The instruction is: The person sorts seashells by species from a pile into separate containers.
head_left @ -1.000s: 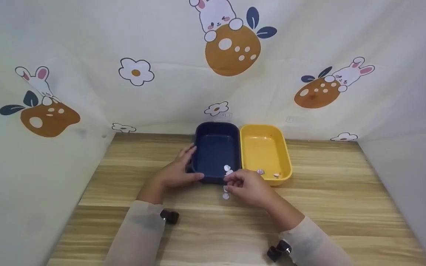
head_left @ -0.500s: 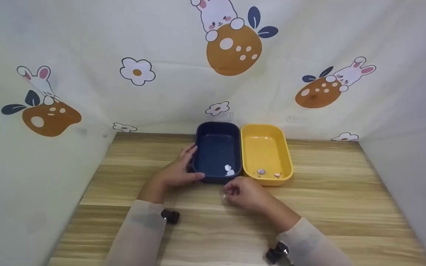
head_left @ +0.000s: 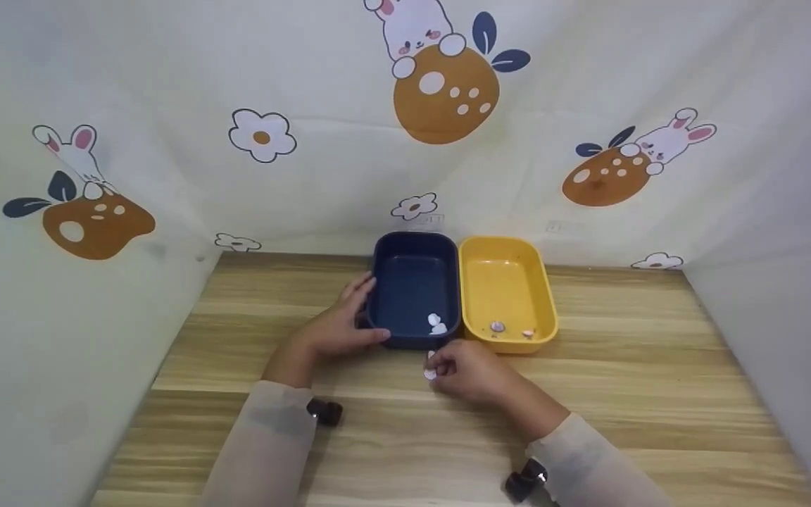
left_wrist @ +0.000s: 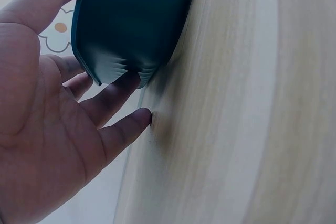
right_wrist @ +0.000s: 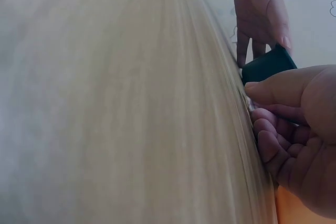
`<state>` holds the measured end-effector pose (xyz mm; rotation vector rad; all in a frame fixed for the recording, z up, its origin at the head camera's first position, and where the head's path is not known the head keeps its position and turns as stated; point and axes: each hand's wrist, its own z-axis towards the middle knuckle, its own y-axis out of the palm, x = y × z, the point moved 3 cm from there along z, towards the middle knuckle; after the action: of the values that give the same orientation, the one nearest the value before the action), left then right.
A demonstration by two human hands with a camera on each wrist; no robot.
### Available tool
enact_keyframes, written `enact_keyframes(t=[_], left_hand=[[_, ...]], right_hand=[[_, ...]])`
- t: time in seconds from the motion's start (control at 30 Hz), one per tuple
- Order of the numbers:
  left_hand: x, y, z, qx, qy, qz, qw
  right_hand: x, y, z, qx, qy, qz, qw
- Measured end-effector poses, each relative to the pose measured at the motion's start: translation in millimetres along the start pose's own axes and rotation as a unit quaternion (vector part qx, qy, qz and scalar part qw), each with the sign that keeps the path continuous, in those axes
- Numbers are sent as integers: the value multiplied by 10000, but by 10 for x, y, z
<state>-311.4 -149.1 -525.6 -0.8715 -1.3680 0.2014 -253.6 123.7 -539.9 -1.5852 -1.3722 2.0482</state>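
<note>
My left hand [head_left: 338, 329] lies along the left side of the dark blue tray [head_left: 412, 282], thumb on its near-left corner. In the left wrist view the fingers [left_wrist: 118, 95] are spread and fairly straight against the tray's outside. Right in front of the tray, my right hand [head_left: 472, 370] is low on the table, fingers curled, its thumb and forefinger pinching a small white shell-like piece [head_left: 430, 374]. A second white piece [head_left: 431, 355] is just beyond the fingertips, partly hidden. Inside the blue tray, white pieces [head_left: 437, 328] lie in the near-right corner.
A yellow tray [head_left: 507, 282] stands against the blue tray's right side, with small pinkish-white pieces [head_left: 497, 327] near its front. Both trays stand on a wood-grain table [head_left: 405, 429], close to a printed cloth backdrop [head_left: 321, 183].
My right hand has come back from over the blue tray's near edge, down to the white pieces on the table. Two white pieces now show in the tray. My left hand has stayed put.
</note>
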Motion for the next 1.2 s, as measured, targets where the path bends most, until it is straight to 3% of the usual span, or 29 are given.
enact_keyframes(t=[0.3,0.9,1.2], left_hand=[[-23,-4,18,-4,326,-38,9995],[-35,0,24,-6,97,2,10000],[-38,4,28,-14,225,-12,9997]], right_hand=[[-24,8,-3,101,-200,-390,9990],[-31,14,-1,10,-115,-469,9988],[-163,-238,-95,-5,118,45,9999]])
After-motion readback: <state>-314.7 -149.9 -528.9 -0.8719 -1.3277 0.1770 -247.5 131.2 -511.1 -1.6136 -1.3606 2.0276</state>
